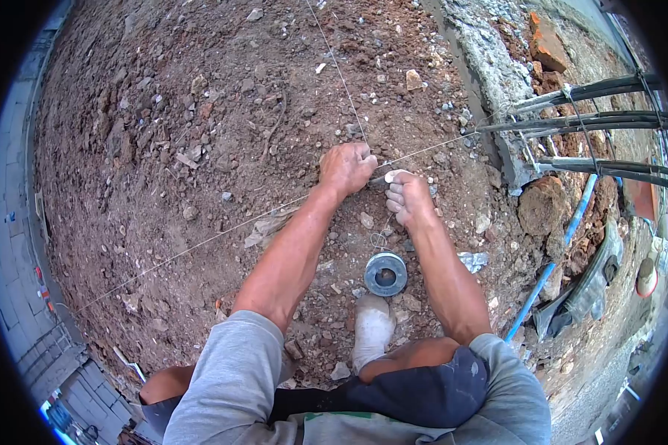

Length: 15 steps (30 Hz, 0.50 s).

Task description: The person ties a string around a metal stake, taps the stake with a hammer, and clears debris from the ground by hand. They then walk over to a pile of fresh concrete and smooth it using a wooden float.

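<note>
Grey sleeves (pixel 234 371) flank the grip: left hand (pixel 346 169) closed on a taut string (pixel 341 75), right hand (pixel 408 197) beside it curled tight, contents unclear. Between the forearms, near the right hand, a spool (pixel 372 275) lies on soil (pixel 223 163), loose line (pixel 378 240) looped at its rim.

Dressed in a grey short-sleeved shirt (pixel 234 378), green-marked in front; wearing pale-flecked navy shorts (pixel 438 387); shod in whitish footwear (pixel 373 326).

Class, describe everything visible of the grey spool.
The grey spool is ring-shaped, with a dark central hole and paler rim; material uncertain. It lies flat on stony soil, just ahead of the white-covered foot, with loose line curling beyond its far edge. Neither the left hand nor right hand touches it.
</note>
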Motion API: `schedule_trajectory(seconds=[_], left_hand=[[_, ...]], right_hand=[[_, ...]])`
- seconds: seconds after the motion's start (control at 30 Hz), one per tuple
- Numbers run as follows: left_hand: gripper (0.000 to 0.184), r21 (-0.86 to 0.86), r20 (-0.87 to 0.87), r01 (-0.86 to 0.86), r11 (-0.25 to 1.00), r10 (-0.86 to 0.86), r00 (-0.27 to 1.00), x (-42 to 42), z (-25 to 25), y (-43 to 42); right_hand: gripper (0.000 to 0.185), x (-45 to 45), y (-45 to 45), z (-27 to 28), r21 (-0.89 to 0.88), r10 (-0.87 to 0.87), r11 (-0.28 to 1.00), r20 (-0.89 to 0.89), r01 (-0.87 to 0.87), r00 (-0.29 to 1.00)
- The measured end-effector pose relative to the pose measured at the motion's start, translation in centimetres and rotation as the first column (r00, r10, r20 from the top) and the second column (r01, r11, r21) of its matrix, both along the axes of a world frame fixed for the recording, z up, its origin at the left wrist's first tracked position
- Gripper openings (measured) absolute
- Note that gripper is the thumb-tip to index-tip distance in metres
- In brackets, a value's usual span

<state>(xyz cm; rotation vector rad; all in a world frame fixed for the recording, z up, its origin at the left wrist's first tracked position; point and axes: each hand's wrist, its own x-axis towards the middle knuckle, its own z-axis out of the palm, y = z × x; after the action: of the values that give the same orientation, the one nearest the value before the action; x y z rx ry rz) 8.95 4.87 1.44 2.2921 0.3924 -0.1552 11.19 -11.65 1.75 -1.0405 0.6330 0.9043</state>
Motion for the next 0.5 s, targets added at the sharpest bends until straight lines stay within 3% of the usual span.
schedule_trajectory(seconds=[0.13, 0.3, 0.4, 0.5], left_hand=[[0.032, -0.036, -0.046, 0.038, 0.999, -0.04, 0.998, 0.3, 0.2, 0.3], [0.03, -0.036, -0.125, 0.11, 0.993, -0.114, 0.986, 1.7, 1.1, 0.4], [0.027, 0.005, -0.193, 0.185, 0.983, -0.181, 0.964, 2.8, 1.7, 0.0], [0.026, 0.009, -0.272, 0.241, 0.97, -0.229, 0.935, 3.5, 2.5, 0.1]], right_hand=[[0.011, -1.9, -2.4, 0.8, -0.007, 0.115, 0.993, 0.012, -0.115, 0.993], [0.013, -1.6, -3.2, 3.1, -0.192, 0.459, 0.88, 0.105, -0.435, 0.882], [0.012, -0.9, -3.7, 1.5, 0.03, 0.26, 0.965, 0.016, -0.26, 0.966], [0.012, -1.0, -3.2, 0.6, 0.025, 0.158, 0.987, 0.037, -0.159, 0.987]])
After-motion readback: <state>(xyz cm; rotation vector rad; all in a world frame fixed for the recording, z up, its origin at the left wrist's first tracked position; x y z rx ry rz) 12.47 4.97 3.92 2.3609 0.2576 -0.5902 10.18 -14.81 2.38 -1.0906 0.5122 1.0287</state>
